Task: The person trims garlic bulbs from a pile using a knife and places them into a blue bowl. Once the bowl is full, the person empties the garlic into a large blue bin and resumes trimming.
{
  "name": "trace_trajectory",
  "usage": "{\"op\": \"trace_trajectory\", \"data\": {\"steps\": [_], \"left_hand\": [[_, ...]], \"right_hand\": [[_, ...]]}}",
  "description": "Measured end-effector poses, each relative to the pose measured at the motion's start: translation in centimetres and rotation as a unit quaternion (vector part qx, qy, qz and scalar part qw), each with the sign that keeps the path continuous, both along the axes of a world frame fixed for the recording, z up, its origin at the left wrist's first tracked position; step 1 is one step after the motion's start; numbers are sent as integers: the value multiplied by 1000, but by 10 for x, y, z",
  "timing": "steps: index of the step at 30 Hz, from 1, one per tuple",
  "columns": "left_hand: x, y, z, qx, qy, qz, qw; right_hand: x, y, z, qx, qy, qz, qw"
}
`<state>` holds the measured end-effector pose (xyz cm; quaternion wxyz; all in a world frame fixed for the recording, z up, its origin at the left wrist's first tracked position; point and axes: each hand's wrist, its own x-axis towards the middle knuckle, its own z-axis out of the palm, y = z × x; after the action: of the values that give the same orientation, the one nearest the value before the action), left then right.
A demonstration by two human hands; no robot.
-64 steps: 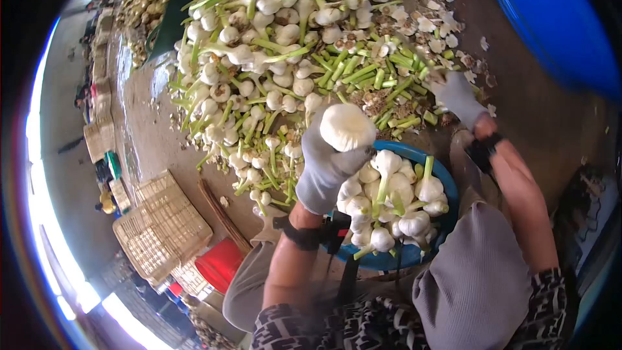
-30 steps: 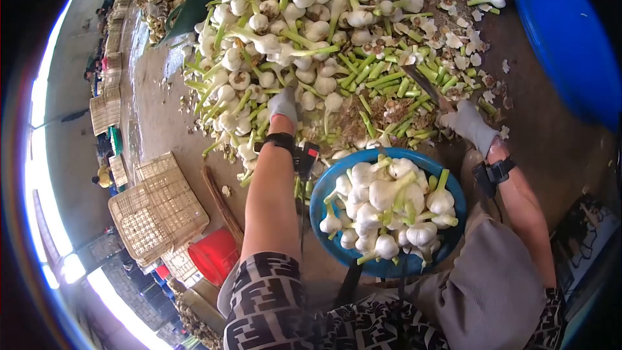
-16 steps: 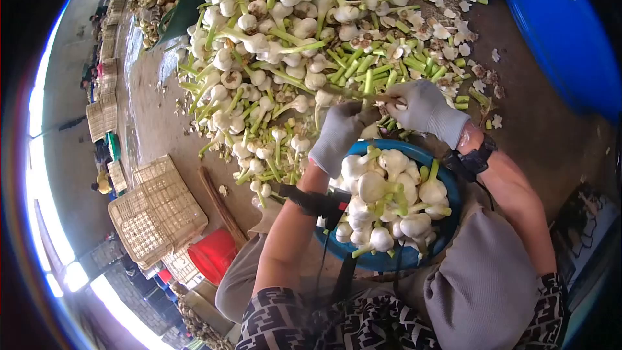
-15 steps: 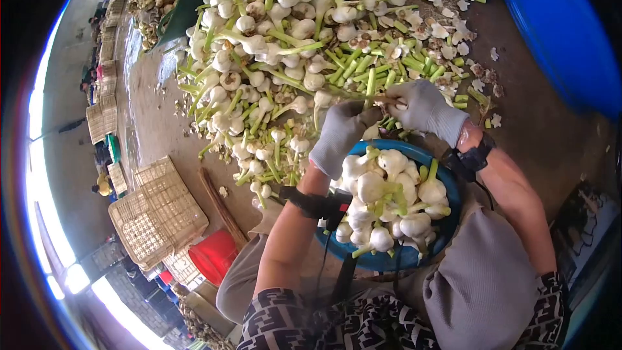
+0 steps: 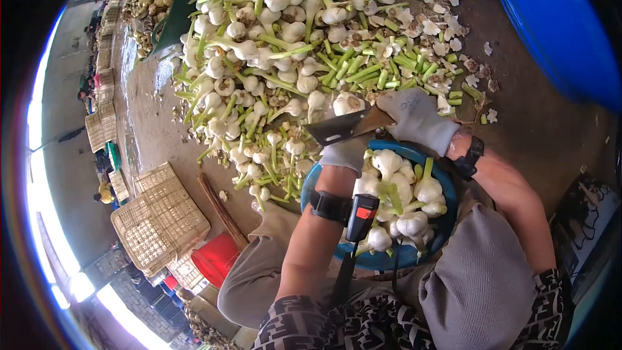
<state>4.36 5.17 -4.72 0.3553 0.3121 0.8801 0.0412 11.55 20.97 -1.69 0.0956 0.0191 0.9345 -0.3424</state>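
Note:
In grey gloves, both my hands are above a blue basin (image 5: 447, 223) of trimmed garlic bulbs (image 5: 403, 186). My right hand (image 5: 414, 116) is closed around the wooden handle of a knife (image 5: 337, 128), whose broad dark blade points left. Beneath the blade, my left hand (image 5: 346, 154) is partly covered by it, its fingers hidden. Just beyond the knife shows a garlic bulb (image 5: 348, 103), root end up, seemingly in my left hand's fingers. Ahead spreads a heap of garlic (image 5: 259, 52) with green stems.
Cut green stalks (image 5: 363, 71) and papery peelings (image 5: 447, 29) litter the floor. A large blue tub (image 5: 557, 26) stands at upper right. To the left are a woven crate (image 5: 155, 220), a red bucket (image 5: 217, 258) and a wooden stick (image 5: 222, 210). Several people are far left.
My left hand has turned and shifted down toward the basin. The knife, seen nearly edge-on before, now shows its blade flat across the left hand. A bulb's root end has come into view.

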Motion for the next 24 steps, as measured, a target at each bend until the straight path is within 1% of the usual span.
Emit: {"op": "trace_trajectory", "data": {"steps": [1, 3, 4, 5, 6, 7, 8, 9, 11, 12, 13, 14, 15, 16, 17, 19, 20, 21, 22, 23, 24], "left_hand": [[6, 0, 3, 5, 35, -16, 999], [13, 1, -19, 29, 53, 1, 998], [13, -2, -58, 48, 38, 35, 997], [14, -5, -80, 66, 23, 71, 995], [16, 1, -60, 76, 36, 62, 995], [17, 15, -21, 84, 52, 56, 994], [20, 10, -19, 228, -8, 161, 960], [23, 6, -18, 374, -70, 241, 893], [32, 10, -4, 263, -8, 332, 906], [32, 8, -18, 330, -46, 382, 862], [31, 6, -29, 396, -82, 426, 809], [30, 4, -40, 473, -273, 571, 613], [30, 1, -44, 505, -436, 656, 353], [18, 11, 8, 438, -507, 703, 238], [14, 6, 43, 479, -533, 652, 247], [9, -14, 76, 513, -563, 445, 471], [8, -21, 93, 524, -539, 331, 571], [13, -25, 107, 505, -502, 220, 667], [9, -38, 110, 444, -479, 145, 743], [-1, -56, 104, 385, -445, 138, 797], [-13, -79, 94, 336, -388, 176, 840]], "right_hand": [[-2, -2, 2, 5, 6, 11, 1000], [-3, -2, 0, -2, -6, -1, 1000], [-2, 0, -1, -6, -2, -7, 1000], [-1, 1, -4, -12, 0, -11, 1000], [2, 3, -10, -34, 42, -21, 998], [5, 6, -19, -58, 84, -28, 994], [6, 7, -27, -86, 127, -32, 988], [7, 8, -31, -95, 120, -33, 988], [8, 7, -30, -61, 48, -56, 995], [6, 6, -32, -43, 53, -48, 997], [6, 5, -33, -25, 57, -41, 997], [8, 6, -36, -5, 59, -35, 998], [9, 10, -49, 27, 3, -84, 996], [5, 17, -72, 60, -52, -132, 988], [8, 25, -88, 92, -107, -180, 973], [29, 57, -100, 145, -94, -250, 953], [35, 61, -98, 125, -66, -257, 956], [39, 61, -94, 107, -40, -265, 958], [35, 61, -92, 157, -141, -255, 944], [28, 60, -90, 145, -137, -243, 949], [28, 57, -90, 132, -140, -233, 953]]}}
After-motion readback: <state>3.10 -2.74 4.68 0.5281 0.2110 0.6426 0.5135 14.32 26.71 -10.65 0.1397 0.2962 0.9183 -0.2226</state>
